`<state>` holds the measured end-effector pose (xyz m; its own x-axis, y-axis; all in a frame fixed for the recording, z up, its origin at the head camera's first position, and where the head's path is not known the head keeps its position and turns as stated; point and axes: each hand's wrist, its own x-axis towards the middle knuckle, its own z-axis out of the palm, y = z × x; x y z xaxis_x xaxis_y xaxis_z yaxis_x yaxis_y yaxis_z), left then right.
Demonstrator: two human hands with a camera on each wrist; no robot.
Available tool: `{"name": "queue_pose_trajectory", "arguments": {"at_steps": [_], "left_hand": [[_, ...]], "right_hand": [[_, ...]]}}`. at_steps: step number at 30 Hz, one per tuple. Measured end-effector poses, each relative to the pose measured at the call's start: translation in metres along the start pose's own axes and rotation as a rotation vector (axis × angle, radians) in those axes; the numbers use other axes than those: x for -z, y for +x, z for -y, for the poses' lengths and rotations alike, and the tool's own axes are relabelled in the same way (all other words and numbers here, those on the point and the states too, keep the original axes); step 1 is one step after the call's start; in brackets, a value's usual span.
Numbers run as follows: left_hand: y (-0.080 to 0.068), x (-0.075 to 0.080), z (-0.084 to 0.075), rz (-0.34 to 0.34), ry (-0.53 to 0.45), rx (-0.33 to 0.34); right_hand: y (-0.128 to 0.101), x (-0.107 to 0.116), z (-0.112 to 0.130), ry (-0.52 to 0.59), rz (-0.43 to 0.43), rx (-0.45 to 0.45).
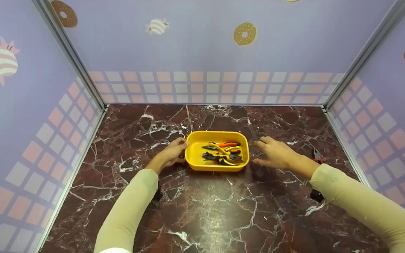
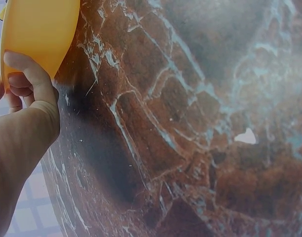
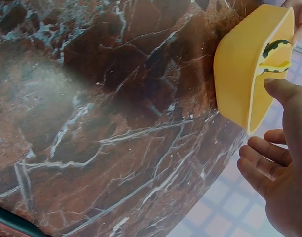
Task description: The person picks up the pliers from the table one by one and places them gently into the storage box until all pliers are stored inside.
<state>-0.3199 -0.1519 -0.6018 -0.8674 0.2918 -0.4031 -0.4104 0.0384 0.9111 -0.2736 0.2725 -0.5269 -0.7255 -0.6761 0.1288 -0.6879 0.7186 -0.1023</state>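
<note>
A yellow plastic bin stands on the dark red marbled table, with several pliers with orange, yellow and black handles lying jumbled inside. My left hand grips the bin's left end; in the left wrist view, thumb and fingers pinch its rim. Just off the bin's right end is my right hand, its fingers loosely spread and holding nothing. The right wrist view shows a gap between these fingertips and the yellow wall.
Another pair of pliers with red on the handles lies on the table to the right, partly hidden behind my right forearm. Patterned purple panels enclose the table at the back, left and right.
</note>
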Motion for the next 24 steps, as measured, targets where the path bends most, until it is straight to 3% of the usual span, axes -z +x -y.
{"name": "queue_pose_trajectory", "arguments": {"at_steps": [24], "left_hand": [[-0.001, -0.003, -0.008, -0.037, 0.079, -0.001]], "right_hand": [[-0.018, 0.010, -0.015, 0.008, 0.037, -0.081]]}}
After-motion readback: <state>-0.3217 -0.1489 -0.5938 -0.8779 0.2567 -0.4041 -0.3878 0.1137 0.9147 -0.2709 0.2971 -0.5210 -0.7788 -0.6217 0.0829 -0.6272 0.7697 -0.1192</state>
